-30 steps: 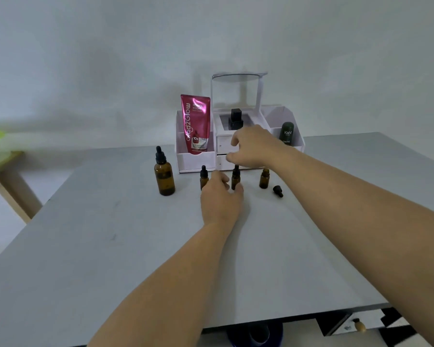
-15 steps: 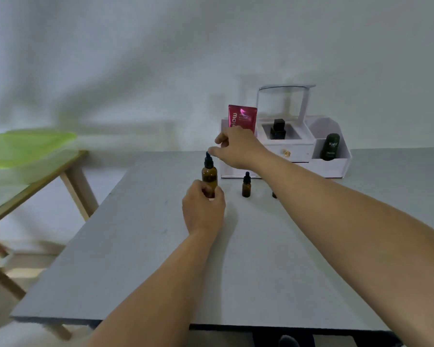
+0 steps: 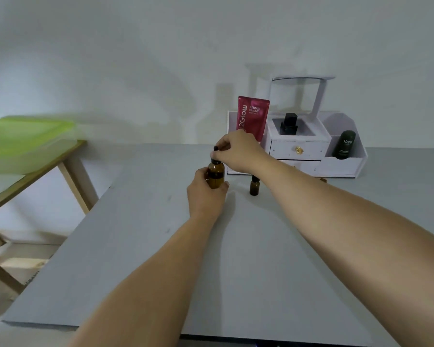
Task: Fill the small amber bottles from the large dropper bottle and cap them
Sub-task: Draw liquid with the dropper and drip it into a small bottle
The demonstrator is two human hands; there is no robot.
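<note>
Large amber glass dropper bottle [image 3: 216, 176] stands upright on the grey table [image 3: 135, 246], mid-table, just left of the white plastic drawer organiser [image 3: 341, 169]. Left hand [image 3: 204, 196] grips the bottle's lower body, fingers curled round it from the left, thumb on the right side. Right hand [image 3: 241, 154] comes in from above right and pinches the black dropper cap [image 3: 215, 161] between thumb and fingertips; the black bulb tip pokes out above the fingers. Cap sits on the bottle neck; cannot tell if it is screwed tight or loose. One small amber glass bottle with a black cap [image 3: 254, 187] stands upright just right of the big bottle, not touching it, in front of the organiser. A bit of another small amber item [image 3: 323, 180] peeks out behind the right forearm, mostly hidden. Organiser against the wall: red squeeze tube [image 3: 253, 118] standing in the left compartment, black square-capped bottle [image 3: 289, 125] in the middle top tray, dark green bottle [image 3: 344, 145] in the right compartment, gold drawer knob [image 3: 299, 150] on the front. Wooden side table [image 3: 68, 169] at left, carrying a blurred lime-green object [image 3: 25, 139].
</note>
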